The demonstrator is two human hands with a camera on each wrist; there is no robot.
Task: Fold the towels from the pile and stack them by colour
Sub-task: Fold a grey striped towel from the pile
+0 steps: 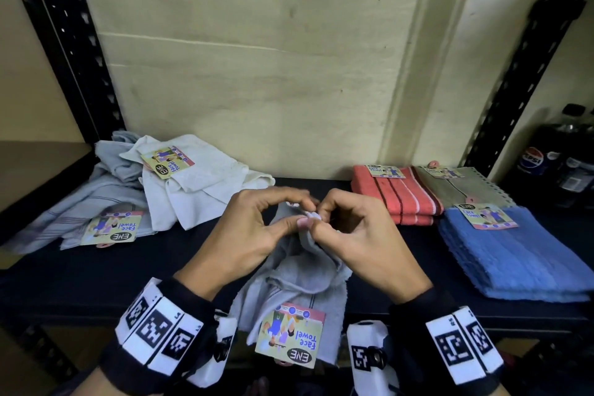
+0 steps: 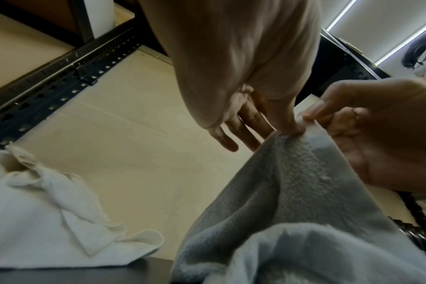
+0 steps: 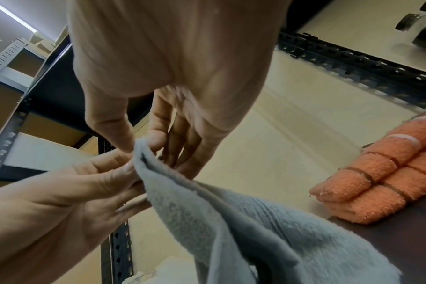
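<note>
On the dark shelf [image 1: 193, 267] lie a loose pile [image 1: 135, 190] at left and folded blue [image 1: 514, 254], coral [image 1: 398, 199] and olive [image 1: 463, 186] stacks at right, tags reading "ENE Face Towel". Both hands, left [image 1: 247, 235] and right [image 1: 360, 235], pinch one corner of the grey towel [image 1: 295, 286], which hangs mid-front. A half-hidden bottle [image 1: 536, 161] reads "PEPSI".

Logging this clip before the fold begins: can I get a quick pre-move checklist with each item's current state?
1. Left hand pinches the grey towel: ok.
2. Right hand pinches the same corner: ok.
3. Towel spread flat for folding: not ok, it hangs bunched.
4. Second corner found: cannot tell.
5. Folded coral stack and blue stack are tidy: ok.
6. Grey stack started: not ok, other grey towels lie in the pile.
</note>
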